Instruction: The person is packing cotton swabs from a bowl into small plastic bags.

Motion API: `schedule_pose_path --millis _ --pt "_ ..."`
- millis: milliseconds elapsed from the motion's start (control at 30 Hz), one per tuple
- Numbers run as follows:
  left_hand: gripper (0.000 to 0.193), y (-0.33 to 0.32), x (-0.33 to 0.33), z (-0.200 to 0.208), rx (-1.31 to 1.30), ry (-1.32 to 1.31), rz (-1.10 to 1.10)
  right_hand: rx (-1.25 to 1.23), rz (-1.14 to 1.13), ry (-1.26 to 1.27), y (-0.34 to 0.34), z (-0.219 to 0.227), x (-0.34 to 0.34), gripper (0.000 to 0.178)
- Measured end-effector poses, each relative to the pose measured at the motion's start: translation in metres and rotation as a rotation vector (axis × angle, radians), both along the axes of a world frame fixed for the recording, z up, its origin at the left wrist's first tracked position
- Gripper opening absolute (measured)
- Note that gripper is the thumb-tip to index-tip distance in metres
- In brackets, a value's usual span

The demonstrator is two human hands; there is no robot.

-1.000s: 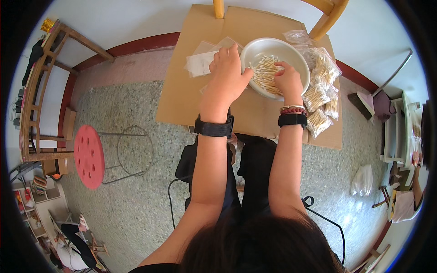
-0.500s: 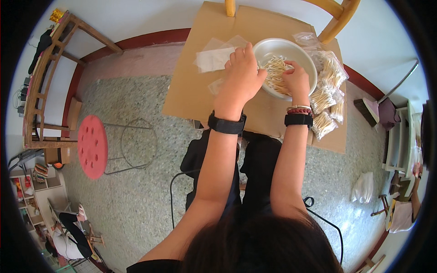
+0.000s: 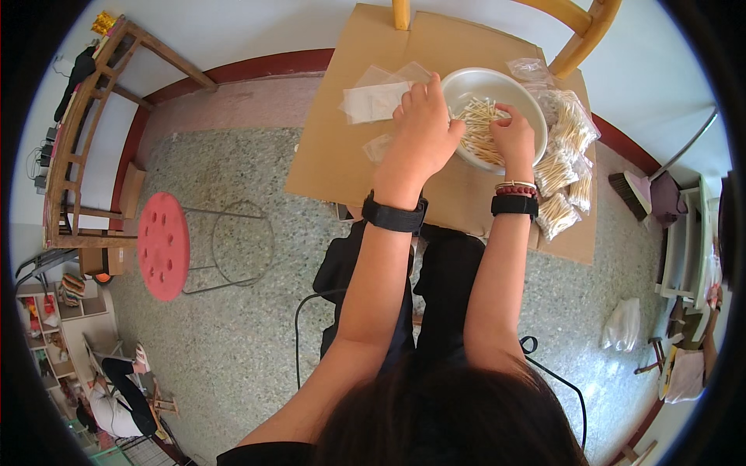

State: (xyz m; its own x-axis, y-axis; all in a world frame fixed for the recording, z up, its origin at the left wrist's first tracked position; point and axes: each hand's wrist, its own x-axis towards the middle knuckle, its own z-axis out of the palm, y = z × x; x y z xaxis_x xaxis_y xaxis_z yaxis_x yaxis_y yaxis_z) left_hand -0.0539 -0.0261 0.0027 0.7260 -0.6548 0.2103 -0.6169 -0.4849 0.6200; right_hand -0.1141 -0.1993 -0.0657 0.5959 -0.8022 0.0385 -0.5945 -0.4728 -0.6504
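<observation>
A pale round bowl (image 3: 539, 130) holds a loose heap of cotton swabs (image 3: 478, 132). My right hand (image 3: 514, 141) reaches over the bowl's right side, its fingers closed in a pinch on a few swabs. At the left rim is my left hand (image 3: 423, 132), index finger raised and thumb pointing at the bowl. Its other fingers are curled, and whatever they hold is hidden behind the hand. Left of it lie flat clear plastic bags (image 3: 371, 102), with a smaller one (image 3: 378, 147) nearer me. Filled bags of swabs (image 3: 572, 128) are piled against the bowl's right side.
Brown cardboard (image 3: 322, 155) covers the work surface, with a wooden chair back (image 3: 583, 39) behind. A red-topped stool (image 3: 163, 247) lies tipped on the floor at left. A broom (image 3: 628, 193) and a white plastic bag (image 3: 622, 325) are at right. Another person (image 3: 116, 412) sits far lower left.
The whole view has shifted slightly, moving the scene a little to the right. Both hands stay at the bowl, with the right fingers still among the swabs.
</observation>
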Motion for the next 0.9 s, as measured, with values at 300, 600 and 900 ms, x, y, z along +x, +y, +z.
schedule_pose_path --millis 300,600,900 --pt "0.069 0.005 0.005 -0.001 0.010 -0.002 0.019 0.012 0.000 -0.043 -0.004 0.000 -0.001 0.039" --pt "0.072 0.011 0.006 -0.001 0.008 0.022 0.029 0.006 -0.023 -0.084 -0.006 -0.001 -0.004 0.039" --pt "0.072 0.010 0.003 -0.005 0.026 0.029 0.017 0.026 -0.023 -0.098 -0.006 0.002 -0.004 0.040"
